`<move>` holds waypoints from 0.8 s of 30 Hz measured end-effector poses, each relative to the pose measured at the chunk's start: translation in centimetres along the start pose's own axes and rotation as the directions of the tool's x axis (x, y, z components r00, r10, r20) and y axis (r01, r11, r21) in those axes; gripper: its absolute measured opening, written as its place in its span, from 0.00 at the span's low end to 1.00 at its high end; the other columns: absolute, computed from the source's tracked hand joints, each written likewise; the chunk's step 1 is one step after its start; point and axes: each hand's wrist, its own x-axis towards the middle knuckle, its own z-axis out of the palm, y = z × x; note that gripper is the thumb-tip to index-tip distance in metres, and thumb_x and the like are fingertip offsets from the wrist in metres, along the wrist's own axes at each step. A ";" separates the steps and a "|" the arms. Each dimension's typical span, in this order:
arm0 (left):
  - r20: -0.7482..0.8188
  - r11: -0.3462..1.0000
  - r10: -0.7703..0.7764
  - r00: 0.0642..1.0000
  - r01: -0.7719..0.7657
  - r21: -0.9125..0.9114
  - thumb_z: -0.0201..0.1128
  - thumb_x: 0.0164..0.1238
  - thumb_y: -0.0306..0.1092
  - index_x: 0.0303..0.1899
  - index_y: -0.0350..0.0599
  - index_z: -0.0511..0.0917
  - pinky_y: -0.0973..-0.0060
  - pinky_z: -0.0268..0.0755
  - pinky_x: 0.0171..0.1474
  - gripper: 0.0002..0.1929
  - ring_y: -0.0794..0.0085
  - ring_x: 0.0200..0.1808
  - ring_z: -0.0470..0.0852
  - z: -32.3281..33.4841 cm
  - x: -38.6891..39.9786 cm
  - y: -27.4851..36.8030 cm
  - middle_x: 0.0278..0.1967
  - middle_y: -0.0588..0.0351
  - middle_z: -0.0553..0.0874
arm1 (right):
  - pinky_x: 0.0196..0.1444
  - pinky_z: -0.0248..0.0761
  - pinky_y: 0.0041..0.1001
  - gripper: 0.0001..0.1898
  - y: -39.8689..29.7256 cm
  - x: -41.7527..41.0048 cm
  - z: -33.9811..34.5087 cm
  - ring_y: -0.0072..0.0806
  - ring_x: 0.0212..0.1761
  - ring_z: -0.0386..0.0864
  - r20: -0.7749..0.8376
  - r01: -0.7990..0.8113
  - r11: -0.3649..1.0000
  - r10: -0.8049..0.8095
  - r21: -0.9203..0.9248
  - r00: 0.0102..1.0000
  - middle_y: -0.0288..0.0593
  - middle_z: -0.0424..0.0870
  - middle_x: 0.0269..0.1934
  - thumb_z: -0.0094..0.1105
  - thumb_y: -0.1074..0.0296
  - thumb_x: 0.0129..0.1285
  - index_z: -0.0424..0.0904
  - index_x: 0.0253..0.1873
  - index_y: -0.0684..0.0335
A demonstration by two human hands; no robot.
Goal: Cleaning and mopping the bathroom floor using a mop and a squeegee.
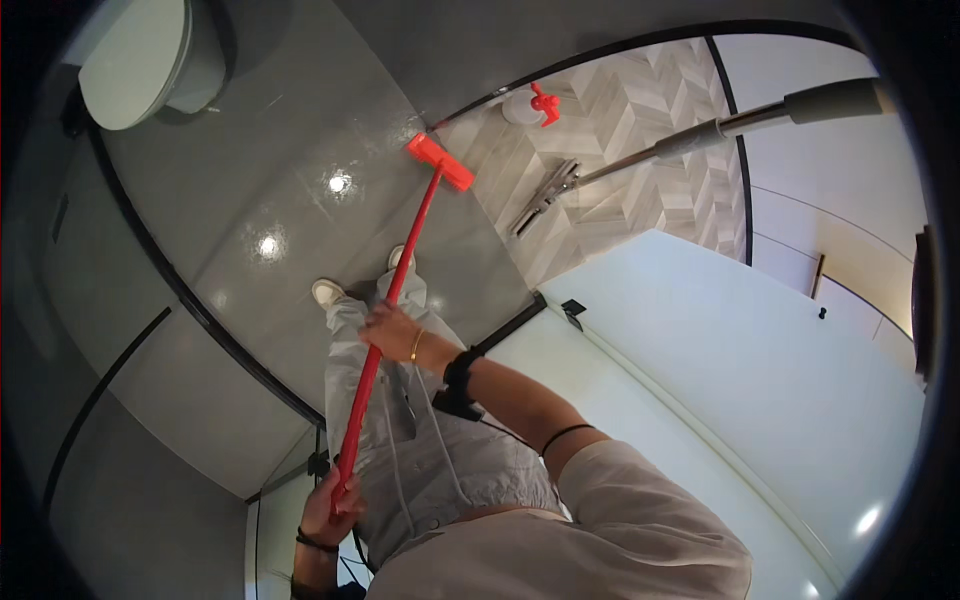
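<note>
A long-handled red floor scrubbing brush (352,420) slants across in front of my body. My right hand (391,331) is closed around the middle of its handle. Near the handle's lower end, my left hand (334,499) grips it too. The red brush head (441,162) rests at the edge where the grey floor (352,202) meets the herringbone floor. Its bristles are mostly hidden beneath it. Wet, shiny patches reflect light on the grey floor, and my shoes stand on it.
A mop or squeegee with a metal head (547,196) stands tilted on the herringbone floor (630,142). Behind it is a whitish container with a red trigger top (546,105). A white toilet (135,67) is at upper left. A pale door panel (697,322) spans the right.
</note>
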 end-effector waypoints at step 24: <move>-0.048 0.951 -0.007 0.999 -0.008 -0.308 0.44 0.66 0.43 0.54 0.46 0.61 0.87 0.57 0.21 0.18 0.86 0.13 0.59 -0.5 -0.9 -2.8 0.21 0.65 0.67 | 0.46 0.58 0.30 0.05 -1.5 3.2 0.8 0.32 0.36 0.68 -0.058 0.180 0.984 -0.180 -0.005 0.982 0.34 0.72 0.25 0.55 0.70 0.37 0.70 0.23 0.55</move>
